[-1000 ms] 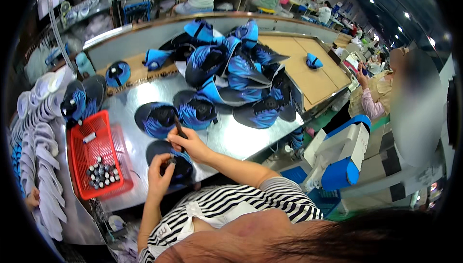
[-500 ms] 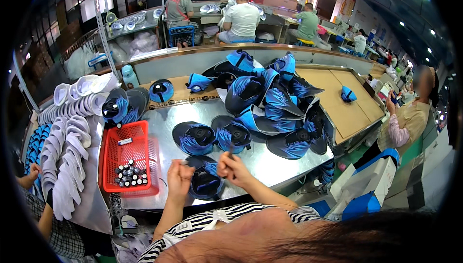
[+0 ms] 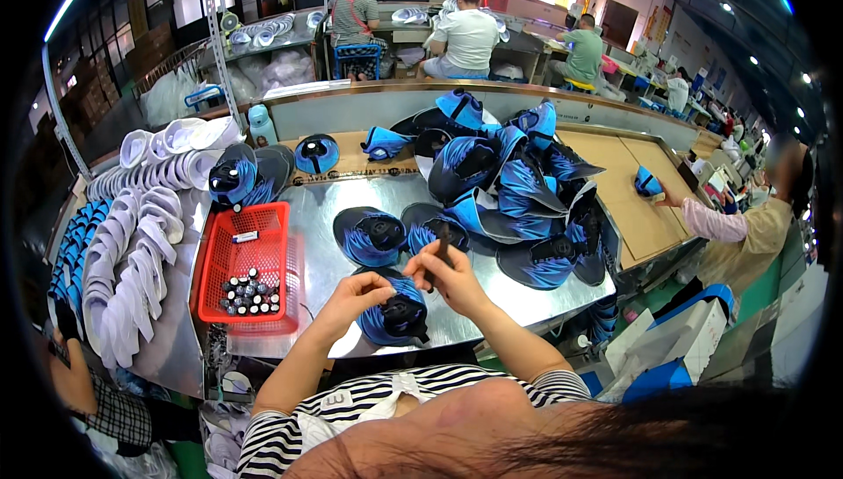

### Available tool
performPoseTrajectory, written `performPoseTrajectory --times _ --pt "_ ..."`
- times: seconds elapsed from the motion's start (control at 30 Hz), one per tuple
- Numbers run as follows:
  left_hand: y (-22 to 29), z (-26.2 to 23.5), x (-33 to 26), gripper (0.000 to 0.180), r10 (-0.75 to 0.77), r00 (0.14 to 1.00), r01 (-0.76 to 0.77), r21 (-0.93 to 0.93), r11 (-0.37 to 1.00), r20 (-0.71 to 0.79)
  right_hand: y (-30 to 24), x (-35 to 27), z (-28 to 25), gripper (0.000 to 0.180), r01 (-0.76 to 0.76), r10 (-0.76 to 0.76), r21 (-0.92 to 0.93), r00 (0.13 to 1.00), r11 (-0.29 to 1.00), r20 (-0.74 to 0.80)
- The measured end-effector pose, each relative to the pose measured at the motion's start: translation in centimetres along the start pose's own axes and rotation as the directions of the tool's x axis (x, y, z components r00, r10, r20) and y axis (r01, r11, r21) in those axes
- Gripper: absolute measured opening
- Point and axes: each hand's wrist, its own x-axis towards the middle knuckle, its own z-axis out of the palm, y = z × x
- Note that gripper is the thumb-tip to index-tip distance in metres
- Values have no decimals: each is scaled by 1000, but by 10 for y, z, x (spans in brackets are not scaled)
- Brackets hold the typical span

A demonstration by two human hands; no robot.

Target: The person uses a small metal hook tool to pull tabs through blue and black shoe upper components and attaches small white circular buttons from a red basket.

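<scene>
My left hand (image 3: 358,297) has thumb and fingertips pressed together; I cannot tell whether anything fine lies between them. My right hand (image 3: 450,279) pinches a slender dark tool (image 3: 444,237), one end pointing up. Both hands are over the nearest shoe upper (image 3: 393,324), which lies on the surface (image 3: 320,281) at its near edge; I cannot confirm contact. Risk, my judgement: if the tool is pointed and slips, it could mark the upper or prick the left fingers, as they are close. Second risk: the upper could slide on smooth metal, since neither hand visibly pins it. Materials: the upper looks like soft textile, black with streaked blue, curved around a dark opening. Two similar uppers lie just beyond. To the left, a red lattice basket (image 3: 205,290) holds small dark cylinders (image 3: 253,294) with pale ends. Farther off, a loose pile of uppers (image 3: 522,182) overlaps, edges curling. At far left, white curved pieces (image 3: 114,277) nest in rows; they look padded.
</scene>
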Motion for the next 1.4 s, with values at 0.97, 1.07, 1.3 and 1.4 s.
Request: performPoseTrajectory --times 0.97,1.07,1.3,1.4 --pt "-27 17 1 8 -46 974 -28 -318 948 -222 41 -17 -3 17 -131 144 -94 978 987 150" --pt "-19 19 0 7 -17 956 -37 -178 983 -294 29 -14 -1 19 -22 78 -319 983 948 164" --pt "-22 9 9 11 -73 982 63 -60 996 -173 11 -20 -22 24 371 -144 -928 918 -16 369" --pt "-23 13 4 10 -147 988 136 -179 974 -51 3 -28 -8 29 25 196 -721 955 693 221"
